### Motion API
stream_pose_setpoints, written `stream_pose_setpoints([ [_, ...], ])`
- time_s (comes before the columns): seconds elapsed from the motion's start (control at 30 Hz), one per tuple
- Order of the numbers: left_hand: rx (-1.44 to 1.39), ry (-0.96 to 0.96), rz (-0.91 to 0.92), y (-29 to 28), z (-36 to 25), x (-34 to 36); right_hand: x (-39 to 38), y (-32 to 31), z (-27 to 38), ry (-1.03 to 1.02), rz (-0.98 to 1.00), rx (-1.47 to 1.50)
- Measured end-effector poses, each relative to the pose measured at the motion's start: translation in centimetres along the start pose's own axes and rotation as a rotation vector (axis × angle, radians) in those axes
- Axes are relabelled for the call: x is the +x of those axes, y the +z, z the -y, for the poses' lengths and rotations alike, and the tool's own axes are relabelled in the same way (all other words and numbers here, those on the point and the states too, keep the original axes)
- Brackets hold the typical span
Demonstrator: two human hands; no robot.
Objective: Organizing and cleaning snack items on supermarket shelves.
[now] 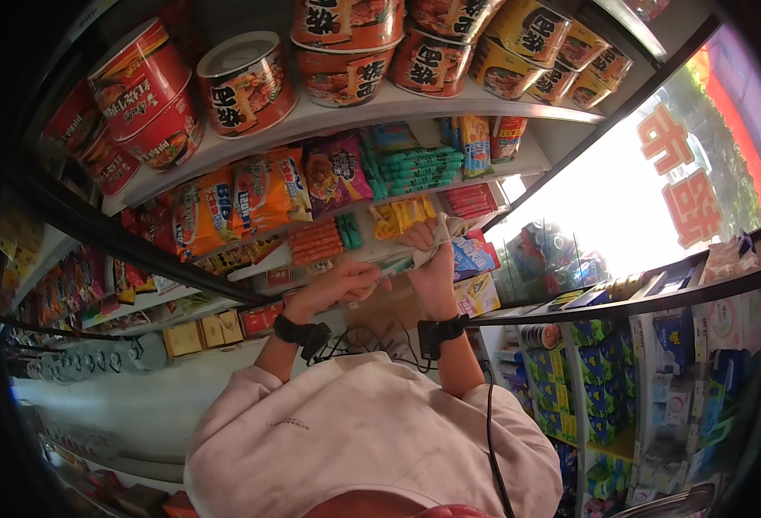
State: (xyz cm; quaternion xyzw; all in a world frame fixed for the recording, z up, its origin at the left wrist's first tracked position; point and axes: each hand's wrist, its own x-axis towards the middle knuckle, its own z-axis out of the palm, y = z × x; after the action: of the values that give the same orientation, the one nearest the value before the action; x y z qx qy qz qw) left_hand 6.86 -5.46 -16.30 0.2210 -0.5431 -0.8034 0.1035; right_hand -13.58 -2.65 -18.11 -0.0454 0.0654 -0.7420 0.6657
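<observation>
Both hands are raised in front of the lower snack shelves, close together. My right hand (pixel 433 274) is closed round a crumpled whitish cloth (pixel 443 231), which sticks out above the fingers. Its wrist has a black band, as does the left one. My left hand (pixel 342 283) is curled, its fingertips pointing toward the right hand. A small green and pale piece (pixel 386 281) shows just beyond those fingertips; its kind is too small to tell. Behind the hands lie red stick packs (pixel 315 242) and yellow packs (pixel 402 216) on the shelf.
Tubs of instant noodles (pixel 246 82) line the upper shelf. Orange snack bags (pixel 270 186) and stacked green packs (pixel 419 169) fill the one below. A bright window (pixel 587 181) is at the right, above racks of packaged goods (pixel 600 380). Black cables (pixel 359 341) hang beneath my wrists.
</observation>
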Motion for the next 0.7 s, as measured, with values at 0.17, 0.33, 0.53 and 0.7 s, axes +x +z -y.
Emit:
stream_pose_setpoints([
  [0.17, -0.376, 0.093, -0.013, 0.1, 0.3, -2.1, -1.0, 5.0, -2.0, -0.188, 0.232, -0.204],
  [0.33, -0.227, 0.01, -0.304, 1.4, 1.2, -3.1, -3.6, 4.6, -6.5, -0.271, -0.024, -0.699],
  [0.53, 0.259, 0.181, -0.4, 3.4, 0.4, -2.6, -5.2, 5.2, -5.3, -0.287, -0.052, -1.088],
  [0.7, 0.446, 0.309, -0.462, 5.6, -0.4, -2.8, -5.7, 6.4, -0.6, -0.873, 0.057, -1.887],
])
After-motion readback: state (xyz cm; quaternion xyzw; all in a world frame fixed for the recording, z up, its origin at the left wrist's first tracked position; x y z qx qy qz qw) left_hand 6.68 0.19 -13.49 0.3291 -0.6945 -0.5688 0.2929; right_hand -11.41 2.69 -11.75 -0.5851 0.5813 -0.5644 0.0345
